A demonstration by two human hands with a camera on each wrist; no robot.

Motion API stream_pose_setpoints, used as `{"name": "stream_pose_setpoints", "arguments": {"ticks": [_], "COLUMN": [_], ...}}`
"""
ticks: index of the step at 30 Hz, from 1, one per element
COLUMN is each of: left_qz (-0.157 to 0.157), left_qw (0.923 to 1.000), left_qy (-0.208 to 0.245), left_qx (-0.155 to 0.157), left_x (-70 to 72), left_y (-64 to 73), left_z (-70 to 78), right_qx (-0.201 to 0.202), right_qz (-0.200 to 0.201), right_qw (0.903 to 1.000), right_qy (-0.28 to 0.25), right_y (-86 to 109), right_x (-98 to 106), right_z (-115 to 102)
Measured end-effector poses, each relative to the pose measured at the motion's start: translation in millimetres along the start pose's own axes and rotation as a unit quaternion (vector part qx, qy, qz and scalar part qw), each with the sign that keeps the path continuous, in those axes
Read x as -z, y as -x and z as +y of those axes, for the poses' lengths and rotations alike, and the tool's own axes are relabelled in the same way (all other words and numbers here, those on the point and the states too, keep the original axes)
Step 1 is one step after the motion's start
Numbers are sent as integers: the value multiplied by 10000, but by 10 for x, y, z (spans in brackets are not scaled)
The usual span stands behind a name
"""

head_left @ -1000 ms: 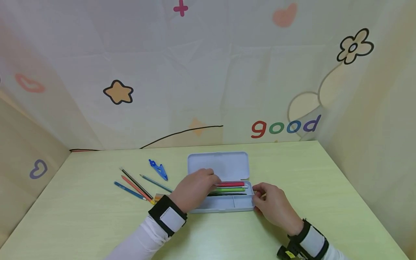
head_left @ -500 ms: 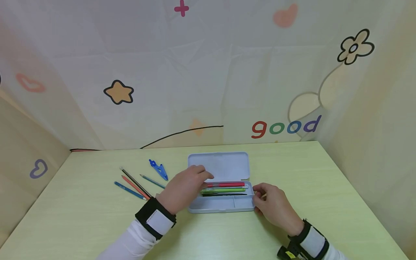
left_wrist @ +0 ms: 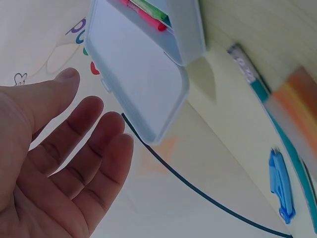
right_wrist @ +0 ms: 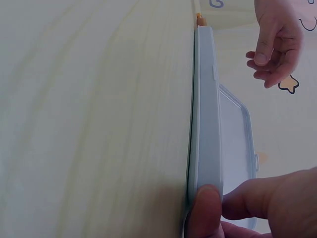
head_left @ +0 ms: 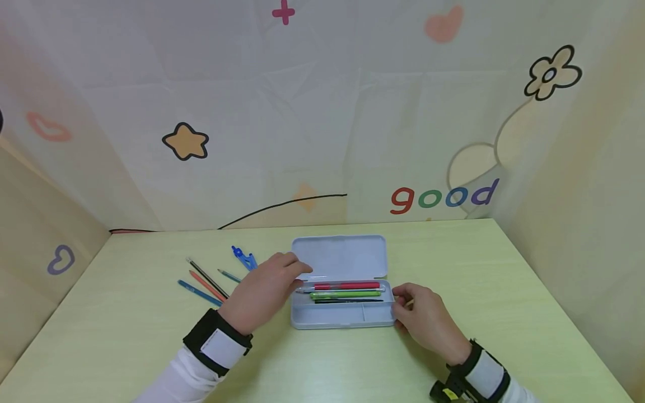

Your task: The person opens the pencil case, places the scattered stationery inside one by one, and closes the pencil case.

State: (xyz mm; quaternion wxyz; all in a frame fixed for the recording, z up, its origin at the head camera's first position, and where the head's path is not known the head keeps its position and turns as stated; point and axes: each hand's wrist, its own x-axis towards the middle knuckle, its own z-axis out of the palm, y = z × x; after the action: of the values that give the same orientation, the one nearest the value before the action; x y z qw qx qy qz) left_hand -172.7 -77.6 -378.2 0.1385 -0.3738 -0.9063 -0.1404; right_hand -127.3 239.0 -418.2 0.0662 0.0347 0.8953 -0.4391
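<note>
A pale blue pencil case (head_left: 327, 320) lies open on the table, its lid (head_left: 342, 257) folded back. Inside are a red pen (head_left: 350, 286), a green pen (head_left: 347, 294) and a thin black pencil or pen (head_left: 347, 301). My left hand (head_left: 264, 294) hovers over the case's left end; the left wrist view shows its fingers (left_wrist: 101, 158) loosely bent, thumb apart, holding nothing. My right hand (head_left: 428, 319) grips the case's right end, thumb on the front wall and fingers round the corner, as the right wrist view shows.
Left of the case lie a black pencil (head_left: 206, 277), an orange pencil (head_left: 208, 284), a blue pen (head_left: 198, 293) and a teal pencil (head_left: 229, 275). Blue compasses (head_left: 243, 256) lie behind them. A blurred orange-and-white block (left_wrist: 297, 101) shows in the left wrist view. A printed curtain (head_left: 252, 140) stands behind the table.
My left hand has drawn back leftward from above the pens, uncovering their left ends and partly covering the compasses and teal pencil. The right hand has stayed on the case.
</note>
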Motion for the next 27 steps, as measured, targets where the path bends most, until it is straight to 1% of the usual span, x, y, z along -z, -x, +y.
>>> {"name": "stream_pose_setpoints", "arguments": {"ticks": [5,10,17,21,27], "left_qz": [-52,-50,101,55,6], "left_qw": [9998,9993,9981,9971,9947], "left_qy": [-85,-165,-189,-173,-310], "left_qx": [172,320,575,733,980], "left_x": [48,115,223,276,323], "left_y": [105,245,474,605,826], "left_z": [-89,-223,-423,-527,-719], "right_qx": [9,3,-13,15,-27], "right_qz": [-2,6,-26,-18,7], "right_qw": [10000,10000,10000,10000,10000], "right_qy": [-35,-42,-34,1,-9], "right_y": [3,2,-2,-6,-2], "right_x": [1,-1,5,4,-3], "right_z": [-3,-3,-14,-13,-10]}}
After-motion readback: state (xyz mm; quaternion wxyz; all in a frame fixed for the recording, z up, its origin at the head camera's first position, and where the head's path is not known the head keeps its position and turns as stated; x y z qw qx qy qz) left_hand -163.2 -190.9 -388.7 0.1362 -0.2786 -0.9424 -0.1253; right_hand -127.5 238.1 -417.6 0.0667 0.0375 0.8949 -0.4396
